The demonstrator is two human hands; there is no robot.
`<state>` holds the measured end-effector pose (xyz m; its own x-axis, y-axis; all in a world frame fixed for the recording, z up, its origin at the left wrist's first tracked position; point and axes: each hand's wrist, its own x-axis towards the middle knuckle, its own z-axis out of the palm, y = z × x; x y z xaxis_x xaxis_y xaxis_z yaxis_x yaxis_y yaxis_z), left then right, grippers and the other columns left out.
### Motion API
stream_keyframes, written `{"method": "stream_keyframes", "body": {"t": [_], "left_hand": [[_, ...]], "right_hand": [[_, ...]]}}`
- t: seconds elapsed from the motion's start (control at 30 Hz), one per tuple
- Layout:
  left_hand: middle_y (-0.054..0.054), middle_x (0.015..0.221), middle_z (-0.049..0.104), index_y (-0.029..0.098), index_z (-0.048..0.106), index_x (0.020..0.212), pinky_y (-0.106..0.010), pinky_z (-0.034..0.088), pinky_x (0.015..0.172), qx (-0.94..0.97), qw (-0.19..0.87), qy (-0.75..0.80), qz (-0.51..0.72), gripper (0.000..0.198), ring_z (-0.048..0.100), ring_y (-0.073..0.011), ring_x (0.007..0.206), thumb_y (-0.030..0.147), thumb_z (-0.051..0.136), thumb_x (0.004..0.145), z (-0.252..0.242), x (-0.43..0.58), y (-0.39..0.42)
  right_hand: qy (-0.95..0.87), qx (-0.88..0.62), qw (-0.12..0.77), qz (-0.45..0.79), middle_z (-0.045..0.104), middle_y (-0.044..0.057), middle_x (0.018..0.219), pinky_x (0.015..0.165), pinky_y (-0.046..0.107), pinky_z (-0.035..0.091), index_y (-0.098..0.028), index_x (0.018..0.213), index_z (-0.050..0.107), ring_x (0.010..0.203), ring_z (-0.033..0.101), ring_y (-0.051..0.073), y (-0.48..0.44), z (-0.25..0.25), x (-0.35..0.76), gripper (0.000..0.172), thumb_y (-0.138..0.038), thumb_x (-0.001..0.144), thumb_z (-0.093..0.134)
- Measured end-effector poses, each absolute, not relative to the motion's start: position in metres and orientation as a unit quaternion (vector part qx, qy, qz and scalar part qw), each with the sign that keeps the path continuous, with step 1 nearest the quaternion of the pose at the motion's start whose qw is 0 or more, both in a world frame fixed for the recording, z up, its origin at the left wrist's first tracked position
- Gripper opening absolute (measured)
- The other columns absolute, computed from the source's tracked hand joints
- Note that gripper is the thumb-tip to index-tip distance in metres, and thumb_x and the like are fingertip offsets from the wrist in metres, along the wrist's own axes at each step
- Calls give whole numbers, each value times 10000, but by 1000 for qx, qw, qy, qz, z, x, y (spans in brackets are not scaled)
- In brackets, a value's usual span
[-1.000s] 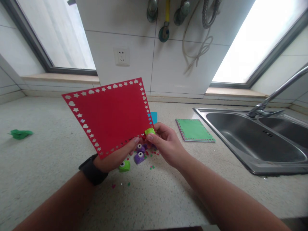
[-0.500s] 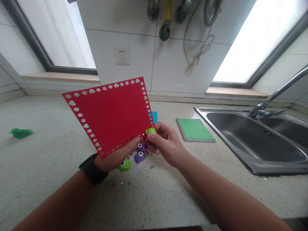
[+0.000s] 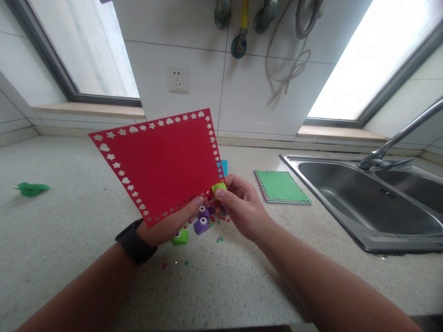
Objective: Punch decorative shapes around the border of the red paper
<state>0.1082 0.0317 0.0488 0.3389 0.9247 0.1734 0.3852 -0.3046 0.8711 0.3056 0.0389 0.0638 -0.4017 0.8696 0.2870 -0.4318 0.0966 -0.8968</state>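
A red sheet [image 3: 166,161] with star, heart and flower holes along its edges is held up, tilted, above the counter. My left hand [image 3: 176,216] grips its lower edge, thumb on top and fingers mostly hidden beneath. At the sheet's lower right corner, my right hand [image 3: 242,203] pinches a lime green punch [image 3: 218,188] between thumb and fingers. Below the hands lie purple punches [image 3: 201,225] and another green punch [image 3: 180,237], among small scattered paper cutouts [image 3: 220,240].
Green sheets [image 3: 284,186] with punched edges lie stacked right of my hands, beside a steel sink [image 3: 321,198] with a faucet [image 3: 377,159]. Blue paper [image 3: 224,167] shows behind the red sheet. A crumpled green item [image 3: 32,189] rests at far left.
The view has shifted slightly. Both hands, the red sheet and the green punch keep nearly the same pose.
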Motion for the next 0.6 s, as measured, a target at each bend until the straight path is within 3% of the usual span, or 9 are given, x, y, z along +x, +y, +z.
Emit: {"method": "stream_keyframes", "body": {"t": [0.23,0.33,0.5,0.6], "left_hand": [[-4,647,464,161,414,666,-260,402,609,739,377,416,371,498,434,-101,592,491,367,1036,55,110,33],[-1,609,412,171,388,663,-260,390,577,715,422,412,375,502,391,-104,559,532,353,1011,61,113,34],[24,582,348,163,487,833,-268,373,562,675,476,405,392,524,351,-117,545,653,351,960,61,115,36],[36,589,314,154,510,901,-259,360,532,662,497,404,389,568,324,-115,543,704,373,932,60,114,36]], "right_hand": [[-540,-207,500,645,634,22,827,582,235,447,-162,961,573,682,587,103,43,59,308,265,-372,895,720],[-530,-206,517,640,627,23,823,633,250,477,-166,977,613,700,602,109,44,62,310,243,-366,892,722],[-481,-224,582,616,585,24,808,648,253,460,-154,898,613,714,598,116,52,65,315,303,-425,852,741],[-527,-300,595,527,557,19,784,631,276,426,-151,878,584,667,539,113,61,63,324,353,-483,869,701]]}}
